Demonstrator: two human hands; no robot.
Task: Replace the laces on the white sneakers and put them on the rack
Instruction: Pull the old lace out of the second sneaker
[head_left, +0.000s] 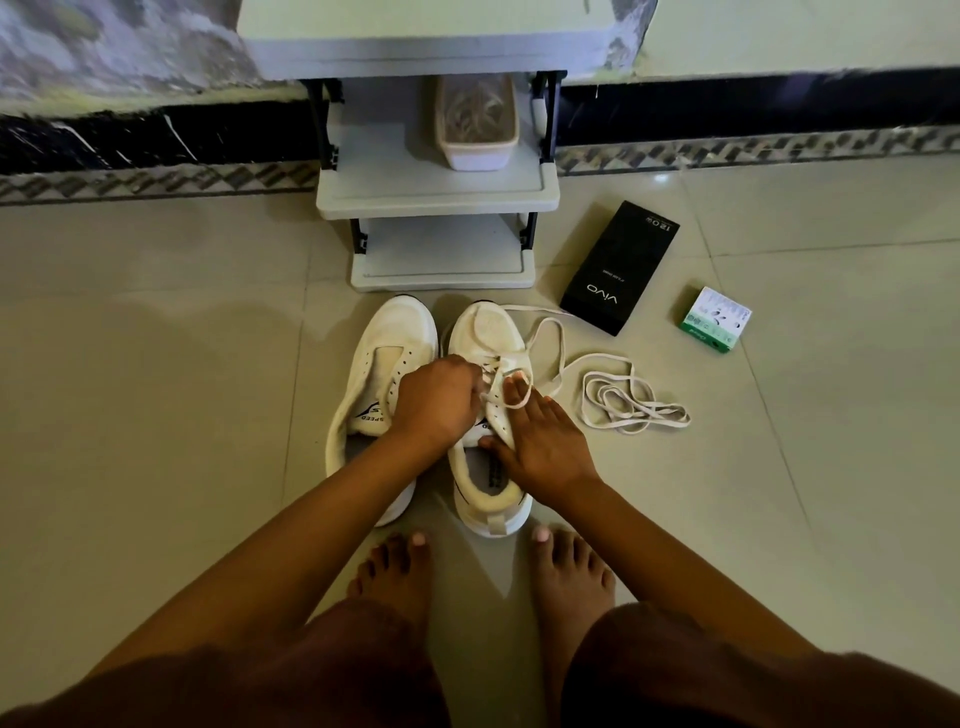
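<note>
Shelving first: the grey plastic shoe rack (436, 195) stands against the wall, and both white lace-up sneakers (382, 384) sit on the tiled floor just before it. We see the left one bare of lace, the right one half threaded. Our left hand (434, 402) curls round the cream flat lace (613, 402) at the eyelets, pinching it; our right hand (540, 441) lies with straight fingers pressing the shoe's side. We judge it best to keep that press firm and pull the lace flat, untwisted, through each eyelet. On the rack's middle shelf a pale plastic tub (478, 156) holds what look like more laces.
</note>
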